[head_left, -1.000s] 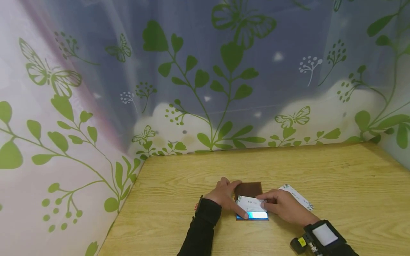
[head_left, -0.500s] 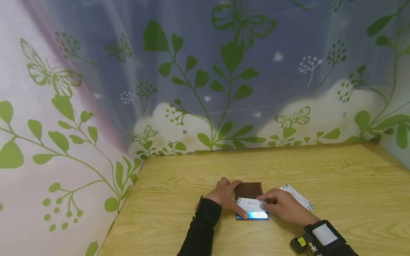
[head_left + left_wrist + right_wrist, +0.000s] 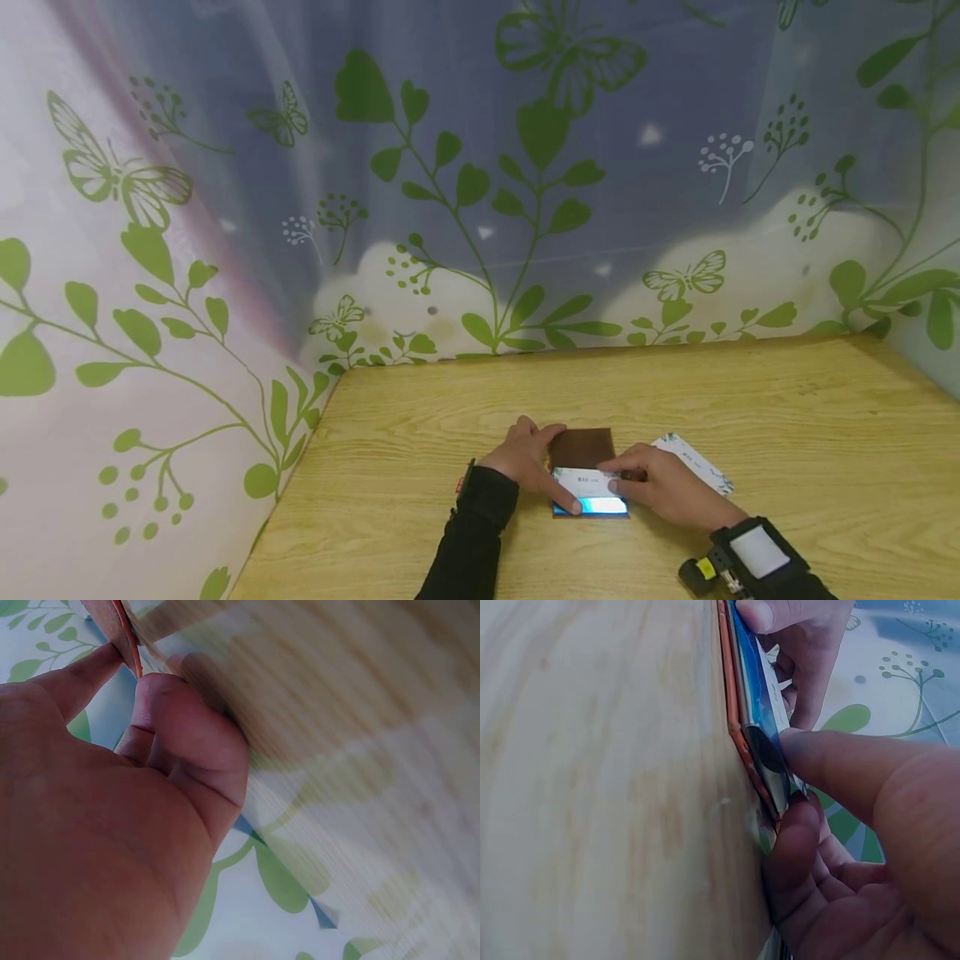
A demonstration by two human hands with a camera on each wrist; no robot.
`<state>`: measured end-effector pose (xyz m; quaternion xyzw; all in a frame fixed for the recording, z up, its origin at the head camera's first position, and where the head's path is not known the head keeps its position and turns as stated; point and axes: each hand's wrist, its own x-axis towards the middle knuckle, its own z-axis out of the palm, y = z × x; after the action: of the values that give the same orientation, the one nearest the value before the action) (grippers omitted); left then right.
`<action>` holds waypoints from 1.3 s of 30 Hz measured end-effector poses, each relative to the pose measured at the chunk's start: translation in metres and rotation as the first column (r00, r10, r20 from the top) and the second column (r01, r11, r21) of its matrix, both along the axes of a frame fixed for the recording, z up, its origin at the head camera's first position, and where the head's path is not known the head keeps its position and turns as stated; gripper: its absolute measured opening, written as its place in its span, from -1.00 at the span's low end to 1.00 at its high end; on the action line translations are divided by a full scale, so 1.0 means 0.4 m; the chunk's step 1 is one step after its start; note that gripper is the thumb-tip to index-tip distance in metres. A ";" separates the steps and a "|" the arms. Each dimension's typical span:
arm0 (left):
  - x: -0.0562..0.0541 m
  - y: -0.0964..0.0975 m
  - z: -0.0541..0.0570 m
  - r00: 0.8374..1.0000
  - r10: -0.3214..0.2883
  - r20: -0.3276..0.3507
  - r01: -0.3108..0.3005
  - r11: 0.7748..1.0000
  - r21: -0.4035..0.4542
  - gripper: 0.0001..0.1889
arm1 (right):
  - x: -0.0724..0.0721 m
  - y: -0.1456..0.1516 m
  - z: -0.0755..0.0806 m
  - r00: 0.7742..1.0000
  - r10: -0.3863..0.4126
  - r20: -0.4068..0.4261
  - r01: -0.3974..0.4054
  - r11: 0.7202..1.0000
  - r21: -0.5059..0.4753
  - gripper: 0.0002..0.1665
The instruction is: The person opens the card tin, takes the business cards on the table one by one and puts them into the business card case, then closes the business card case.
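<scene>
A brown card holder (image 3: 582, 447) with an orange edge lies open on the wooden table. Its lower half has a shiny blue strip (image 3: 603, 505). A white printed card (image 3: 581, 481) sits just above this strip, its lower part hidden. My left hand (image 3: 517, 458) holds the holder from the left, thumb pressing over the blue strip and fingers at the upper left edge. My right hand (image 3: 667, 483) pinches the card's right side. In the right wrist view, the white card (image 3: 774, 686) lies against the blue face, and my right fingers (image 3: 840, 772) are at its edge.
Another white card (image 3: 697, 463) with leaf print lies on the table, partly behind my right hand. Wood-grain tabletop (image 3: 420, 433) surrounds the holder. A patterned curtain (image 3: 420, 250) with green leaves and butterflies borders the back and sides.
The white card has slid down toward the blue strip, with less of it showing and more brown visible above. My right fingers have moved slightly down with it; my left hand stays put.
</scene>
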<state>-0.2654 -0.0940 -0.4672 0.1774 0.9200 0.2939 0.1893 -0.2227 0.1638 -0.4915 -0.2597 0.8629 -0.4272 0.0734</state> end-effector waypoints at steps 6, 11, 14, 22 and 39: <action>0.000 0.000 0.000 1.000 -0.008 -0.008 0.008 1.000 -0.005 0.22 | 0.004 -0.001 0.000 1.000 0.009 0.004 -0.009 1.000 -0.012 -0.62; 0.003 0.000 0.005 1.000 -0.004 -0.009 0.004 1.000 -0.001 0.23 | 0.006 -0.003 0.001 1.000 0.022 0.019 -0.021 1.000 -0.005 -0.59; 0.002 0.001 0.006 1.000 -0.002 -0.007 0.002 1.000 -0.002 0.23 | 0.006 -0.003 0.002 0.999 0.030 0.032 -0.029 1.000 -0.005 -0.52; 0.001 0.001 0.003 1.000 0.005 0.001 -0.005 1.000 -0.014 0.23 | 0.001 -0.013 0.003 0.996 -0.090 0.016 0.090 0.996 0.021 -0.54; 0.001 -0.003 0.001 1.000 -0.009 0.016 0.008 0.999 0.037 0.21 | 0.009 0.030 0.030 0.878 -0.462 -0.123 0.473 0.806 0.356 -0.23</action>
<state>-0.2649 -0.0953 -0.4668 0.1823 0.9122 0.3113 0.1945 -0.2193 0.1759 -0.4797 -0.0268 0.9666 -0.2547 0.0012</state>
